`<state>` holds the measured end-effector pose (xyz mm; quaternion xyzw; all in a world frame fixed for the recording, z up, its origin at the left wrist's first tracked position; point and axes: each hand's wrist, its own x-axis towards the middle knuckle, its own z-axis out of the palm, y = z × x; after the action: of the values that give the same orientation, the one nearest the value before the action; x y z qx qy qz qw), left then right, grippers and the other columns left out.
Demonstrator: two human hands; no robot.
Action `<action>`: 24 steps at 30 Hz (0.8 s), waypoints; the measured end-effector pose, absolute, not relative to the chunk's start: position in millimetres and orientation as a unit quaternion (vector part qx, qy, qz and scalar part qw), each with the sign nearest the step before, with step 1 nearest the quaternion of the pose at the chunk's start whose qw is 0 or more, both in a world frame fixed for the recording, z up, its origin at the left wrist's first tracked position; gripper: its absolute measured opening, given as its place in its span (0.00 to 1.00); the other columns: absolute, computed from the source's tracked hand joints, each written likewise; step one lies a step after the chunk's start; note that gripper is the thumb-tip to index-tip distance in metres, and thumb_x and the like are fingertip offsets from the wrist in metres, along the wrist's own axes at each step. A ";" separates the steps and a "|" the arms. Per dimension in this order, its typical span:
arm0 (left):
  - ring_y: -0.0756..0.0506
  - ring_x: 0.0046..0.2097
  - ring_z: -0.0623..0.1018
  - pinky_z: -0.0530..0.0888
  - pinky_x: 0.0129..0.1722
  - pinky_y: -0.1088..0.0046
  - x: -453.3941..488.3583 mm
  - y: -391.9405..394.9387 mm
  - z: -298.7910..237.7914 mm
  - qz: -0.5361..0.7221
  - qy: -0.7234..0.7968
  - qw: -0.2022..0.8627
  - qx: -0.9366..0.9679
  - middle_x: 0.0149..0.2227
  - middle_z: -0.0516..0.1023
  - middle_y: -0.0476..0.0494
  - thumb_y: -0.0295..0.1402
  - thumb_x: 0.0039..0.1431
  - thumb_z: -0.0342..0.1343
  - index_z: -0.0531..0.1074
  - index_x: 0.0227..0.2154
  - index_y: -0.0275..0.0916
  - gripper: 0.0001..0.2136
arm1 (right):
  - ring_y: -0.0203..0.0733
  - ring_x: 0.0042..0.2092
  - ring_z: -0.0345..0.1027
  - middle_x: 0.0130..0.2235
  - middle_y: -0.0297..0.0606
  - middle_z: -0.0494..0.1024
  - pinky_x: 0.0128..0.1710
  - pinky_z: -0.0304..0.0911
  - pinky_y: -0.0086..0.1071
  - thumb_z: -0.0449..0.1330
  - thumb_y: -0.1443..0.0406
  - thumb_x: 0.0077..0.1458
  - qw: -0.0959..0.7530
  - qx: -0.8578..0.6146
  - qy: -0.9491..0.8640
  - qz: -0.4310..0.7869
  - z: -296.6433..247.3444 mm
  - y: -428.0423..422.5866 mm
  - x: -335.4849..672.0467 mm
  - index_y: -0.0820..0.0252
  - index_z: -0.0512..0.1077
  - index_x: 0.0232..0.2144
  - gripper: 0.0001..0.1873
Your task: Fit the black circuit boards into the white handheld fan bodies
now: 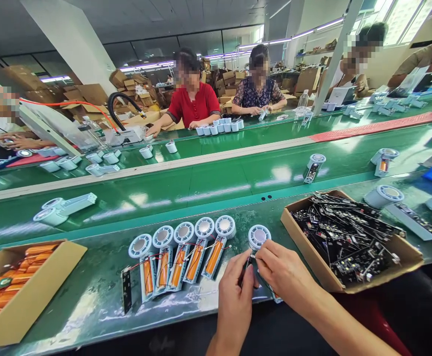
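Observation:
My left hand [237, 291] and my right hand [284, 273] meet over a white fan housing [259, 237] with a round silver head, lying on the green bench. Both hands are closed in a pinch on its lower part, where a thin dark circuit board [248, 264] shows between my fingers. To the left lies a row of several like housings [183, 254], each with an orange battery and red wires. A loose black circuit board [126, 289] lies at the row's left end.
A cardboard box of black circuit boards [349, 237] stands at the right, a box of orange batteries [11, 287] at the left. A green conveyor belt [216, 183] carries white housings. Several people work at the far side.

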<state>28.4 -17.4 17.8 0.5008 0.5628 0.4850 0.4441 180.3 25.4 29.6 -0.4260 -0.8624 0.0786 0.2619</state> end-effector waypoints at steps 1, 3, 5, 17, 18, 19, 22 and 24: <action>0.46 0.39 0.80 0.77 0.40 0.70 27.8 -17.8 16.9 0.477 0.561 0.423 0.528 0.50 0.77 0.39 0.37 0.67 0.54 0.76 0.54 0.45 0.16 | 0.38 0.31 0.64 0.30 0.36 0.70 0.30 0.56 0.31 0.49 0.73 0.67 0.256 -0.423 -0.865 0.080 30.6 25.9 180.3 0.58 0.67 0.27 0.16; 0.43 0.50 0.78 0.75 0.51 0.66 26.9 -17.9 16.0 0.456 0.557 0.376 0.584 0.55 0.75 0.39 0.35 0.69 0.50 0.74 0.56 0.46 0.16 | 0.38 0.31 0.64 0.30 0.36 0.69 0.30 0.56 0.31 0.49 0.73 0.67 0.246 -0.424 -0.867 0.088 31.9 26.8 180.5 0.59 0.66 0.28 0.16; 0.42 0.57 0.74 0.71 0.57 0.65 27.1 -17.3 16.4 0.451 0.552 0.344 0.611 0.56 0.74 0.40 0.33 0.70 0.49 0.73 0.56 0.46 0.16 | 0.38 0.30 0.63 0.31 0.35 0.68 0.31 0.56 0.32 0.49 0.73 0.67 0.242 -0.433 -0.864 0.092 31.9 27.7 181.0 0.59 0.66 0.28 0.15; 0.44 0.51 0.77 0.74 0.52 0.67 32.6 -18.3 17.8 0.453 0.554 0.357 0.601 0.56 0.74 0.40 0.33 0.70 0.49 0.73 0.57 0.46 0.16 | 0.38 0.30 0.63 0.32 0.34 0.68 0.29 0.55 0.32 0.52 0.74 0.64 0.271 -0.459 -0.836 0.131 34.1 27.6 181.6 0.58 0.67 0.29 0.11; 0.45 0.45 0.78 0.76 0.47 0.69 33.3 -18.4 18.6 0.453 0.557 0.379 0.584 0.55 0.73 0.39 0.34 0.70 0.49 0.72 0.57 0.46 0.16 | 0.37 0.30 0.63 0.32 0.34 0.69 0.30 0.56 0.31 0.52 0.73 0.64 0.307 -0.463 -0.816 0.162 32.6 27.7 181.6 0.58 0.67 0.30 0.11; 0.47 0.39 0.78 0.76 0.41 0.70 34.3 -18.4 19.5 0.453 0.558 0.407 0.563 0.54 0.73 0.39 0.36 0.70 0.49 0.72 0.58 0.45 0.17 | 0.36 0.30 0.64 0.32 0.33 0.69 0.31 0.57 0.30 0.53 0.72 0.65 0.339 -0.463 -0.797 0.188 30.8 27.7 181.8 0.58 0.68 0.30 0.10; 0.52 0.27 0.72 0.72 0.28 0.74 38.2 -17.4 21.9 0.466 0.554 0.488 0.487 0.45 0.76 0.41 0.39 0.68 0.51 0.72 0.57 0.42 0.18 | 0.35 0.31 0.65 0.32 0.32 0.70 0.33 0.59 0.28 0.54 0.71 0.65 0.391 -0.458 -0.768 0.218 25.4 26.8 183.0 0.57 0.69 0.32 0.09; 0.53 0.24 0.68 0.69 0.25 0.76 40.5 -16.5 22.8 0.479 0.551 0.524 0.438 0.35 0.75 0.46 0.40 0.67 0.53 0.72 0.57 0.40 0.19 | 0.35 0.30 0.65 0.31 0.32 0.70 0.32 0.59 0.29 0.55 0.70 0.65 0.399 -0.458 -0.765 0.213 23.2 25.9 183.7 0.57 0.69 0.32 0.09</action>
<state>40.5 -16.5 22.8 0.4383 0.5513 0.4789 0.5240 183.7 25.9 23.2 -0.4582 -0.7651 0.2125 0.3995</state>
